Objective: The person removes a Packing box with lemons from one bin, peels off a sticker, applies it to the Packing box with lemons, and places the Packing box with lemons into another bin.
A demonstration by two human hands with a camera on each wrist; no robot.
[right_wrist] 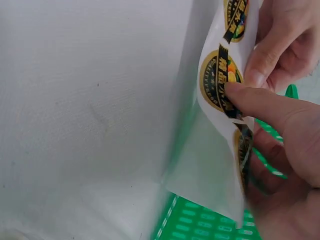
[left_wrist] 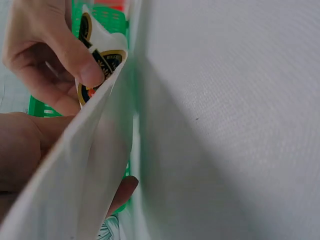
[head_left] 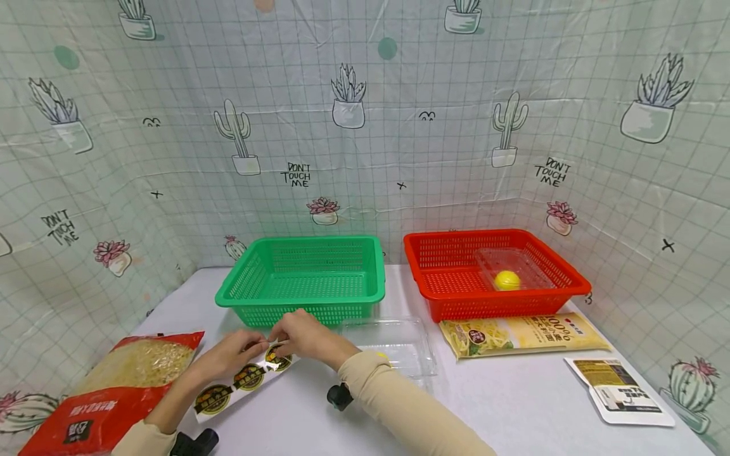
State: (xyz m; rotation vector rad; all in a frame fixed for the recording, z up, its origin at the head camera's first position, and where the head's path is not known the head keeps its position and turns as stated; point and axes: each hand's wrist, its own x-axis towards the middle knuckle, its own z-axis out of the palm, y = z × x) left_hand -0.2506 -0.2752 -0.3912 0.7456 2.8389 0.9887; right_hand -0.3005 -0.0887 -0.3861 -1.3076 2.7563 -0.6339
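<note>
A white strip of round black-and-gold stickers (head_left: 249,377) slants above the table, in front of the green basket. My left hand (head_left: 230,354) grips the strip's upper edge. Close beside it, my right hand (head_left: 302,335) pinches the far end, its thumb (right_wrist: 240,97) pressed on a printed label in the right wrist view. Seen from the left wrist, the strip stands nearly edge-on and hides part of the left hand. Behind the right forearm lies a clear plastic box (head_left: 407,348) with something yellow (head_left: 376,354) at its near side, partly covered by the sleeve.
The green basket (head_left: 373,291) stands at the back; a red basket (head_left: 424,288) to its right holds a clear box (head_left: 533,272) and a yellow ball (head_left: 507,280). A red bag (head_left: 108,399) lies left; a yellow noodle packet (head_left: 530,335) and white pouch (head_left: 621,392) lie right.
</note>
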